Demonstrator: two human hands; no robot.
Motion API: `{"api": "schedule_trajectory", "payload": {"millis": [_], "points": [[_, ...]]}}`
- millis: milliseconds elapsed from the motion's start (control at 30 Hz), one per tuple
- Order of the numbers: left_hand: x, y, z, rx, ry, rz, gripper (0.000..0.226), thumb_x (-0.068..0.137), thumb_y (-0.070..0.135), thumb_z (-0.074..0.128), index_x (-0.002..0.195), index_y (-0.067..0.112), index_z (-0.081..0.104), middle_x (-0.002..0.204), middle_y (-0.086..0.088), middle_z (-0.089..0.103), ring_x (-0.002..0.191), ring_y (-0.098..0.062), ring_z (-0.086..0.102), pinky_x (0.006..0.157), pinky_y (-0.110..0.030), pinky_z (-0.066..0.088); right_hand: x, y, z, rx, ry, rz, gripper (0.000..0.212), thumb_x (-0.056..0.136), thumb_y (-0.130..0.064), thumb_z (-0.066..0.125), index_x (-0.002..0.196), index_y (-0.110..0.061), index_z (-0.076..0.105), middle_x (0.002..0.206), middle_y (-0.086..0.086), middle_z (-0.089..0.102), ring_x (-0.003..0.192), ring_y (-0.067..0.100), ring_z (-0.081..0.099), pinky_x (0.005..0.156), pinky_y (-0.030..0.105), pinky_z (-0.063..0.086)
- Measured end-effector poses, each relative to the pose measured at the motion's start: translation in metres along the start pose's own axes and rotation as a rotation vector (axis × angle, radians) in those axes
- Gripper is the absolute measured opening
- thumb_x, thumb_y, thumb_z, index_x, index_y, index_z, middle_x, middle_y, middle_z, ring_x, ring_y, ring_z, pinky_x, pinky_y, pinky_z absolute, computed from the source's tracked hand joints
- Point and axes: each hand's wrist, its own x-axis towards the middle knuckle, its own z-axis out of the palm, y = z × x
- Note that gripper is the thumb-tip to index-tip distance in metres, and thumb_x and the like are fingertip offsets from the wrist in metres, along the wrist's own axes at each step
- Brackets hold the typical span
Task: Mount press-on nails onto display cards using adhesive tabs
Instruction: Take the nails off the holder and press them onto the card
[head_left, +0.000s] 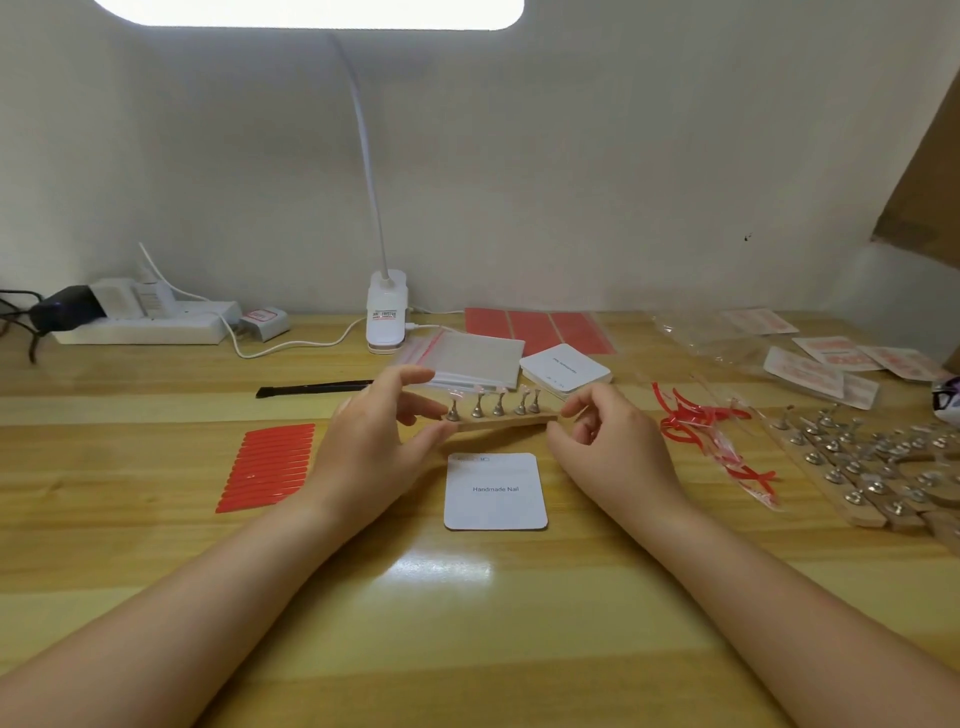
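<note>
A wooden strip (501, 422) with several small metal nail stands on top hangs just above the table, held at both ends. My left hand (379, 436) pinches its left end and my right hand (602, 441) pinches its right end. Pale press-on nails (501, 391) sit on the stand tips. A white display card (496, 491) printed "Handmade Nail" lies flat on the table just in front of the strip. A red sheet of adhesive tabs (267, 467) lies to the left of my left hand.
A stack of white cards (565, 368) and clear zip bags (470, 358) lie behind the strip, with red adhesive sheets (535, 330) further back. A clip lamp base (385, 312), power strip (145, 325) and black tool (311, 388) sit behind. More nail stands (872, 462) and red peeled strips (711, 436) lie right.
</note>
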Motion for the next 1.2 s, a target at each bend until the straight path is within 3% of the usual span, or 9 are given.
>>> {"api": "schedule_trajectory", "payload": {"millis": [133,300,400,467,600,700,867,1067,1200], "points": [[-0.007,0.014,0.003,-0.032,0.012,0.052,0.053,0.074,0.031,0.081,0.116,0.029,0.049,0.091,0.019,0.069,0.088,-0.005,0.061,0.082,-0.034,0.048,-0.007,-0.009,0.003,0.13,-0.012,-0.106,0.014,0.083,-0.033,0.072,0.073,-0.023,0.068,0.054,-0.007,0.054,0.052,0.004,0.048,0.054,0.029,0.042],[-0.013,0.025,0.006,-0.038,0.009,0.119,0.052,0.071,0.032,0.082,0.11,0.026,0.05,0.089,0.015,0.07,0.083,-0.009,0.06,0.08,-0.038,0.049,-0.015,-0.019,0.007,0.253,-0.122,-0.197,0.009,0.087,-0.032,0.07,0.085,-0.03,0.078,0.058,0.0,0.063,0.054,0.006,0.051,0.056,0.029,0.042],[-0.016,0.027,0.008,-0.02,0.008,0.154,0.05,0.07,0.031,0.083,0.108,0.021,0.052,0.088,0.014,0.07,0.08,-0.011,0.06,0.08,-0.041,0.049,-0.017,-0.021,0.01,0.303,-0.208,-0.167,0.02,0.089,-0.027,0.068,0.073,-0.036,0.075,0.055,-0.002,0.062,0.063,0.006,0.061,0.066,0.034,0.049],[-0.017,0.027,0.01,0.004,0.012,0.176,0.049,0.071,0.031,0.084,0.107,0.022,0.051,0.087,0.015,0.07,0.079,-0.01,0.058,0.081,-0.04,0.048,-0.017,-0.021,0.011,0.326,-0.242,-0.151,0.02,0.089,-0.024,0.068,0.075,-0.036,0.075,0.053,-0.012,0.062,0.067,0.007,0.064,0.071,0.034,0.05],[-0.017,0.026,0.012,0.032,0.008,0.19,0.049,0.071,0.034,0.082,0.105,0.026,0.049,0.087,0.015,0.07,0.078,-0.006,0.057,0.082,-0.035,0.046,-0.017,-0.02,0.011,0.335,-0.237,-0.168,0.012,0.088,-0.023,0.07,0.086,-0.032,0.078,0.055,-0.014,0.062,0.056,0.0,0.051,0.06,0.022,0.043],[-0.017,0.026,0.012,0.033,0.015,0.184,0.047,0.072,0.034,0.082,0.104,0.026,0.048,0.088,0.014,0.071,0.077,-0.006,0.058,0.081,-0.036,0.047,-0.018,-0.019,0.011,0.272,-0.149,-0.21,0.012,0.087,-0.023,0.071,0.079,-0.029,0.078,0.057,-0.006,0.062,0.055,0.002,0.049,0.057,0.027,0.041],[-0.01,0.017,0.009,0.053,0.021,0.05,0.041,0.077,0.029,0.079,0.105,0.025,0.05,0.09,0.015,0.069,0.081,-0.009,0.061,0.08,-0.039,0.05,-0.017,-0.019,0.011,0.233,-0.029,-0.267,0.01,0.086,-0.019,0.072,0.079,-0.016,0.078,0.056,-0.013,0.059,0.054,0.002,0.051,0.055,0.012,0.038],[0.004,-0.009,0.007,0.055,-0.054,-0.23,0.037,0.086,0.027,0.072,0.115,0.03,0.049,0.098,0.015,0.069,0.091,-0.004,0.06,0.079,-0.025,0.045,-0.016,-0.019,0.011,0.348,-0.055,-0.133,0.013,0.086,-0.021,0.072,0.075,-0.028,0.07,0.063,-0.006,0.068,0.058,0.007,0.066,0.054,0.014,0.048],[0.004,-0.013,0.01,0.136,-0.1,-0.224,0.042,0.088,0.025,0.069,0.128,0.024,0.057,0.111,0.008,0.069,0.099,-0.005,0.061,0.084,-0.018,0.04,-0.017,-0.02,0.01,0.393,-0.067,-0.105,0.011,0.087,-0.02,0.071,0.082,-0.03,0.07,0.069,-0.004,0.071,0.062,0.006,0.069,0.059,0.019,0.054]]}}
